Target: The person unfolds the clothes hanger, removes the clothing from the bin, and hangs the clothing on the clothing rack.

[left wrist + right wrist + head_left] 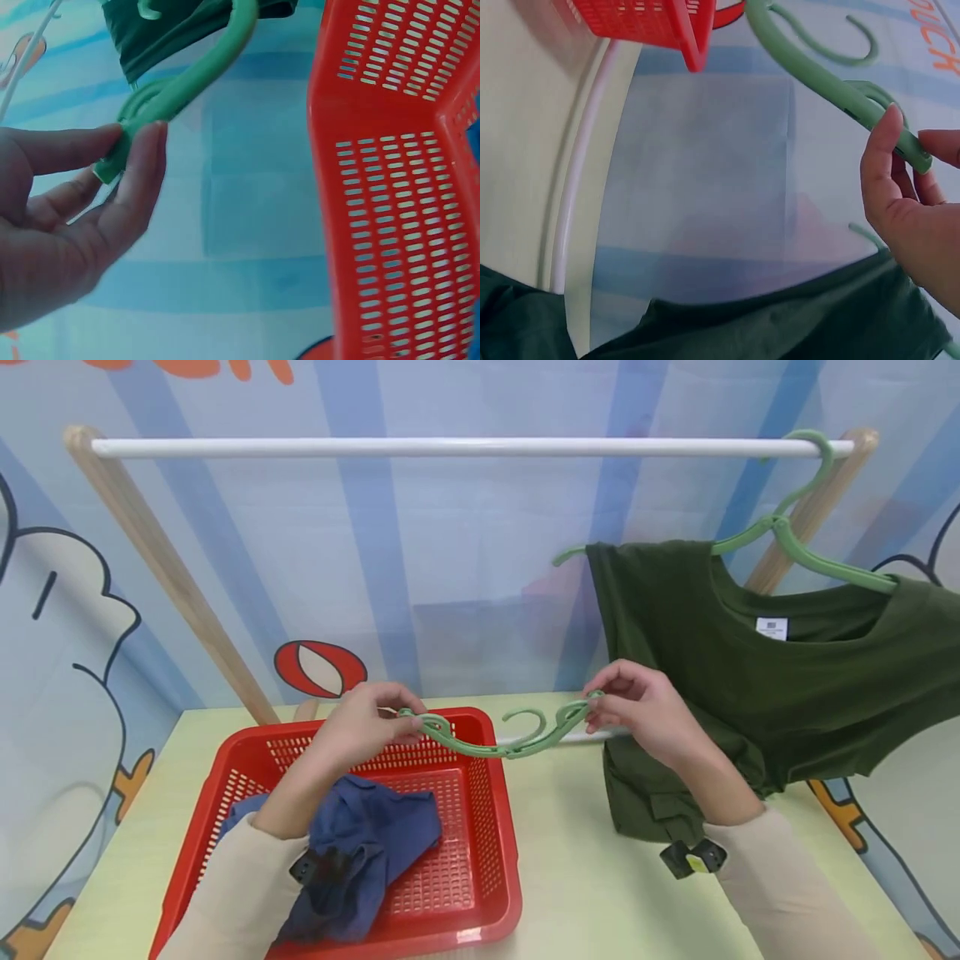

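Observation:
Between my two hands is a green plastic clothes hanger [504, 750], its hook curling up from the middle. My left hand [367, 720] pinches its left end between thumb and fingers, over the back of the red basket [512, 868]. At the other end, my right hand [637, 710] pinches the tip, in front of the hung dark green T-shirt [825, 685]. Both wrist views show the thumb and fingers closed on the hanger's ends. A crumpled blue cloth garment [360, 852] lies in the left part of the basket.
A rack with a white rail [465, 447] and wooden posts [172, 568] spans the back. The T-shirt hangs from another green hanger [813, 560] at the rail's right end. A white lower bar [585, 737] runs behind the basket, across the pale yellow table [570, 860].

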### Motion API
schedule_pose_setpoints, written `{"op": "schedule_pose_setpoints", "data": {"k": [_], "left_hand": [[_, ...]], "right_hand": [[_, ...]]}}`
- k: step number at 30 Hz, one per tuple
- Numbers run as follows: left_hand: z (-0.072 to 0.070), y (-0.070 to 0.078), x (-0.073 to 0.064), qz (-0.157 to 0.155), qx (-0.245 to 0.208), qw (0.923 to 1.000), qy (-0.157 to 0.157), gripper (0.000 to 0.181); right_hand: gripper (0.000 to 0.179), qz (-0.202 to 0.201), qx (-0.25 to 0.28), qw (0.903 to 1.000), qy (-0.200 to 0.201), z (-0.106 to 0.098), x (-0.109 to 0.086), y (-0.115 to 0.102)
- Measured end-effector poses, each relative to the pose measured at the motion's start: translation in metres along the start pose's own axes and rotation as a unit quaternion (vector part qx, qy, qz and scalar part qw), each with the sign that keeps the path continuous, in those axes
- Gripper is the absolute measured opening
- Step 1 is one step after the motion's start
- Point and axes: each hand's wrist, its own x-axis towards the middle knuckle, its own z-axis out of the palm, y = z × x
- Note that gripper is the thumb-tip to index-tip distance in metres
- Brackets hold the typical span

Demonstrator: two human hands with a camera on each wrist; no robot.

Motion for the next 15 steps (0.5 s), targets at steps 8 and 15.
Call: {"op": "schedule_pose_setpoints", "data": {"k": [8, 15], "left_hand": [[-0.012, -0.017, -0.006, -0.03, -0.138, 0.99, 0.003, 0.021], [-0.014, -0.028, -0.009, -0.006, -0.213, 0.9771, 0.007, 0.027]], "right_hand": [[0.013, 0.025, 0.045, 0.9986, -0.015, -0.018, -0.009, 0.004], [0.016, 0.059, -0.009, 0.9974, -0.04, -0.022, -0.012, 0.019]]}}
